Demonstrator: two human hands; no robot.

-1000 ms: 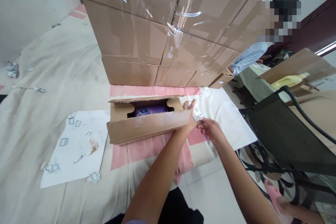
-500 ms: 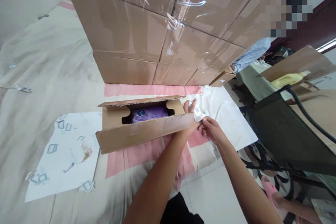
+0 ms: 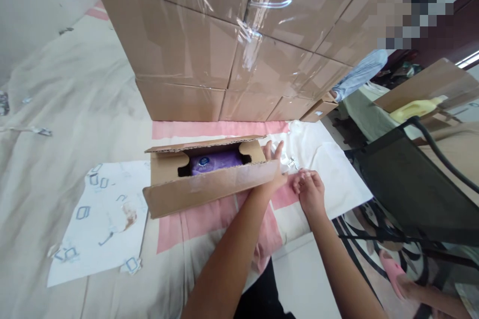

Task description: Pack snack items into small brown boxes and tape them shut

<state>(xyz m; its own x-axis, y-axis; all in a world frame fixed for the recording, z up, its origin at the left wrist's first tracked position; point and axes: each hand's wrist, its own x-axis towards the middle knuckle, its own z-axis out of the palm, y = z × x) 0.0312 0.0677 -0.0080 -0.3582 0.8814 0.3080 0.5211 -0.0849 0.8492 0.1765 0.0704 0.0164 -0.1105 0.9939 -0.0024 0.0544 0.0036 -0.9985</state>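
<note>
The step in hand looked like steadying the open carton (image 3: 209, 193), a purple pack (image 3: 220, 161) inside, with the left hand (image 3: 276, 179) at its right end, two fingertips apart (whether it gripped, I couldn't tell); the right hand (image 3: 311, 192) hung just near a shiny scrap (image 3: 290, 162), fingers curled together, its hold unclear; the next move seemed to call for fine fingering. Pink-and-cream cloth (image 3: 202, 222) lay beneath; wrapped boxes (image 3: 179, 55) rose on the far side, a dark chair (image 3: 396, 179) stood right.
</note>
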